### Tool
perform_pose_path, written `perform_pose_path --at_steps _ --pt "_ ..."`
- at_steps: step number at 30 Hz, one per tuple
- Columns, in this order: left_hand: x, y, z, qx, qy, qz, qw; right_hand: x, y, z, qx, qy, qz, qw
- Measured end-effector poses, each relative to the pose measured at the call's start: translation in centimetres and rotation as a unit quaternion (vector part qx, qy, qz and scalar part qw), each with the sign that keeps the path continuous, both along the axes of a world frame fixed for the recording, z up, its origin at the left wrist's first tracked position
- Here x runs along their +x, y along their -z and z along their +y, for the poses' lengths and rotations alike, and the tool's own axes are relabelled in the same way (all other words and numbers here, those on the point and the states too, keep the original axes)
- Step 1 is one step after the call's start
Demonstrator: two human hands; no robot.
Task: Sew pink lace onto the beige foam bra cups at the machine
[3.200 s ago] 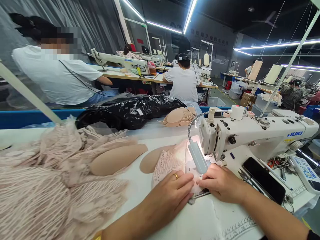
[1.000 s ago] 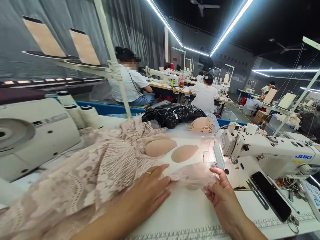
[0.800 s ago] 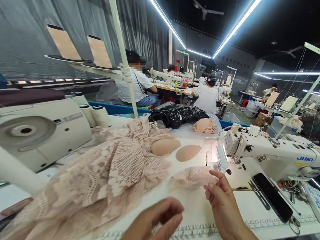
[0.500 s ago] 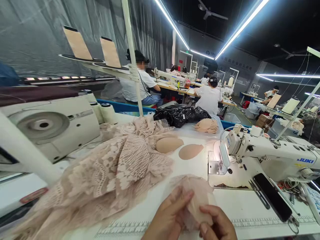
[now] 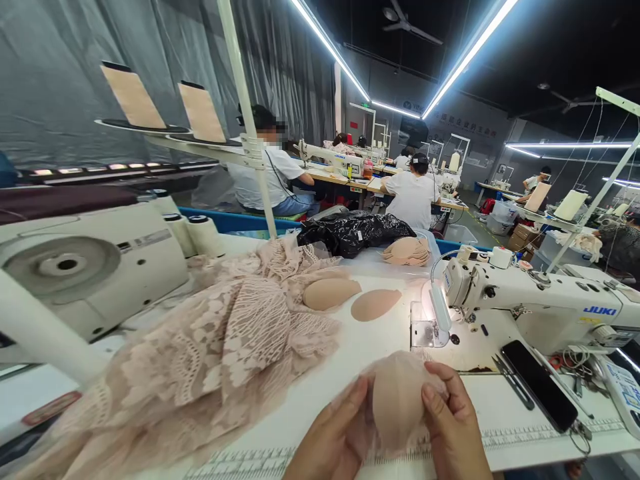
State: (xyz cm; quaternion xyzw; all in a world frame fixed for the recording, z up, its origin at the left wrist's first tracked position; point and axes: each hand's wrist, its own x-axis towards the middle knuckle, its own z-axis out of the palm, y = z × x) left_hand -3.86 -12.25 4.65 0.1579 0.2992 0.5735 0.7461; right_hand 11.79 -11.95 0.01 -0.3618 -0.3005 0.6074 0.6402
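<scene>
Between my two hands is a beige bra cup [image 5: 399, 400] with sheer mesh over it and spreading past its edges. My left hand [image 5: 337, 427] pinches the left side, thumb on top. On the right side, my right hand [image 5: 453, 417] grips the mesh and cup edge with thumb in front and fingers behind. Beyond my hands, two loose beige cups lie on the white table, one cup [image 5: 376, 305] nearer the sewing machine [image 5: 530, 300] and another cup [image 5: 330, 293] against the lace. A heap of beige lace fabric [image 5: 225, 340] spreads over the left of the table.
A phone [image 5: 539, 385] and tweezers [image 5: 514, 381] lie at right, beside the machine. Stacked cups [image 5: 406, 251] and a black plastic bag [image 5: 357, 232] sit behind. Another machine [image 5: 90, 260] and a thread stand pole [image 5: 245, 120] are at left. Co-workers [image 5: 413, 193] sit farther back.
My right hand has risen from the cup's lower end to its right side. The cup now faces me more squarely, with the mesh spread over it. The view has shifted slightly.
</scene>
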Motion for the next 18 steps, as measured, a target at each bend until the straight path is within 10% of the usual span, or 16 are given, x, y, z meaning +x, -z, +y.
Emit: perform_pose_path --at_steps 6,18 --pt "1.1 0.1 -0.2 0.013 0.000 0.025 1.000 0.4 0.1 0.0 0.016 0.046 -0.111 0.993" --pt "2.7 0.6 -0.4 0.006 -0.002 0.026 1.000 0.9 -0.5 0.8 -0.007 0.052 0.072 0.996"
